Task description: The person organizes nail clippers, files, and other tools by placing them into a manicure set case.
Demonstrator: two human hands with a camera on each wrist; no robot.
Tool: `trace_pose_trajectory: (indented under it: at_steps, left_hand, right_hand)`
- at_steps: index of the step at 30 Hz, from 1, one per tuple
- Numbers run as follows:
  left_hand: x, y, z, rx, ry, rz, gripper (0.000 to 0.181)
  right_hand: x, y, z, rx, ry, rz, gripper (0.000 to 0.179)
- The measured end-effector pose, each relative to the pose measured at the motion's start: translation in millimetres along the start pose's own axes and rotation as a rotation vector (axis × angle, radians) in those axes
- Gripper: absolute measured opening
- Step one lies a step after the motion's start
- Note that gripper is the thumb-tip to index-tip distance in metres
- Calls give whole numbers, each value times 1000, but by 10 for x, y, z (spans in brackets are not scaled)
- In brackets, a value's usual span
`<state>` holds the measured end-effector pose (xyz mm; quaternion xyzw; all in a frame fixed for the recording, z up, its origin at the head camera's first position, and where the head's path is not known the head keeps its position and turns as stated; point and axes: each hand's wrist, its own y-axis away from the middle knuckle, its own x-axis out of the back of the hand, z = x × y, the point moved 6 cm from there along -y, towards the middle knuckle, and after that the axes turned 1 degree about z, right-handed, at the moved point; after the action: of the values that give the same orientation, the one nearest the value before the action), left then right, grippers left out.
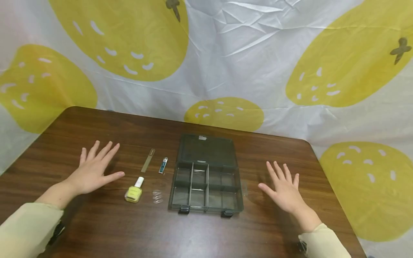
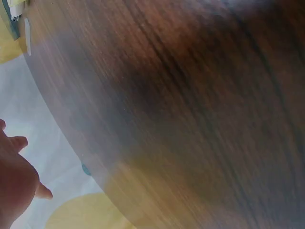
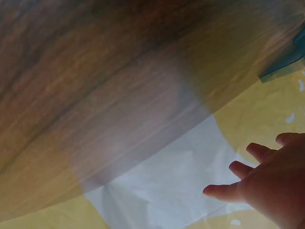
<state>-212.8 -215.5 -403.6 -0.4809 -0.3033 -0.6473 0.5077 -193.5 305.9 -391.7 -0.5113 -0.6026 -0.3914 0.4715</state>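
My left hand (image 1: 91, 170) is spread flat over the left part of the table, palm down, holding nothing. Closest to its thumb is a nail polish bottle (image 1: 133, 193) with yellow polish and a white cap. Beyond the bottle lie a slim nail file (image 1: 148, 161) and a nail clipper (image 1: 163, 165). Several clear curved pieces (image 1: 157, 196), looking like false nail tips, sit right of the bottle. A dark see-through compartment box (image 1: 206, 179) stands mid-table with its lid folded back. To its right, my right hand (image 1: 285, 191) spreads its fingers, also holding nothing.
The brown wooden table (image 1: 145, 229) has rounded far corners. Behind it and along both sides hangs a white cloth (image 1: 213, 64) printed with yellow fruit. Two dark latches (image 1: 184, 209) project from the box's near edge. A small clear piece (image 1: 245, 188) lies by the box's right side.
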Motion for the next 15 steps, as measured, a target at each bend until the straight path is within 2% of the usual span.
trace_pose_trajectory:
  at_steps: [10, 15]
  left_hand:
    - [13, -106, 44, 52, 44, 5, 95]
    - [-1, -194, 105, 75, 98, -18, 95]
  right_hand:
    - [2, 11, 26, -9, -64, 34, 74]
    - [-9, 17, 14, -42, -171, -14, 80]
